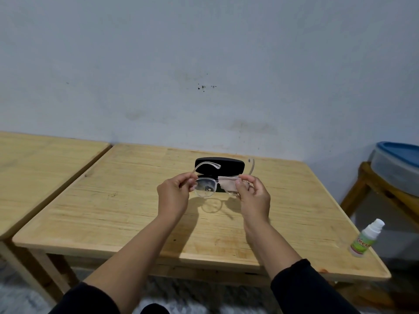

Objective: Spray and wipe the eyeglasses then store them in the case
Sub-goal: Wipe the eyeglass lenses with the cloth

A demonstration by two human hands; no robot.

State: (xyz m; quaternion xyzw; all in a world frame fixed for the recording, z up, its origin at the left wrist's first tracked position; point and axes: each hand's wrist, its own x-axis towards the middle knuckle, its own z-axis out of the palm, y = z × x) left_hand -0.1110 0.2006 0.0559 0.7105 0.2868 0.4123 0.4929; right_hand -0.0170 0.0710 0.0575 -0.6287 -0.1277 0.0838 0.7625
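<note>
Holding eyeglasses (205, 188) raised above surface (113, 214): left hand (173, 194) pinches frame's left end, forearm angled up from near edge. Right hand (254, 196) presses beige cloth (227, 183) over other lens. Black case (219, 165) just behind. Bare wood both sides. Spray bottle (366, 239) at right edge, well apart.

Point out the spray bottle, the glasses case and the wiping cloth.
spray bottle (362, 243): head view, on its green label.
glasses case (229, 164): head view, on its black lid.
wiping cloth (227, 184): head view, on its pinkish middle.
</note>
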